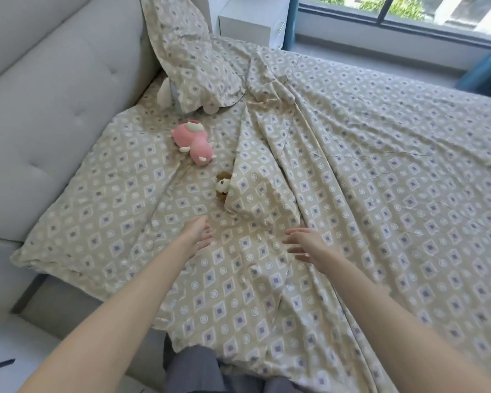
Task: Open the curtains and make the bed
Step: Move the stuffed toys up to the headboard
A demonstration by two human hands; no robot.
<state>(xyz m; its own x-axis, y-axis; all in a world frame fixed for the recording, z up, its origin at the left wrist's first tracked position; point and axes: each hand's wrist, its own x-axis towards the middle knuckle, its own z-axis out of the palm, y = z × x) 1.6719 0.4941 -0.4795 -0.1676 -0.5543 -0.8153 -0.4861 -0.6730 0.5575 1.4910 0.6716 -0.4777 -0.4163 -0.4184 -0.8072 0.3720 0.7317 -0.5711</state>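
Both of the person's bare arms reach out over the bed (pixel 77 242), whose near edge runs along the bottom of the view. The left hand (pixel 196 233) hangs just above the patterned cover (pixel 380 171), its grip spread with loosely extended fingers, holding nothing. The right hand (pixel 305 241) is beside it, a little apart, also with a spread grip and straight fingers pointing toward the left hand; whether its fingertips touch the fabric cannot be told.

The cover lies mostly flat over the right part of the bed, but it is bunched into long folds running from the head end toward the near edge, just beyond the hands. A small brown and white plush toy (pixel 224 186) peeks out from under the edge of one fold. A pink plush toy (pixel 194 143) lies on the sheet nearer the padded headboard (pixel 54 89). A pillow (pixel 190 52) in the same pattern leans upright against the headboard at the far corner, with a white plush toy (pixel 165 92) partly hidden beneath it.

Past the far edge of the bed stand a white nightstand (pixel 253 21) and a window (pixel 408 9), with a blue curtain (pixel 488 69) drawn aside at the right.
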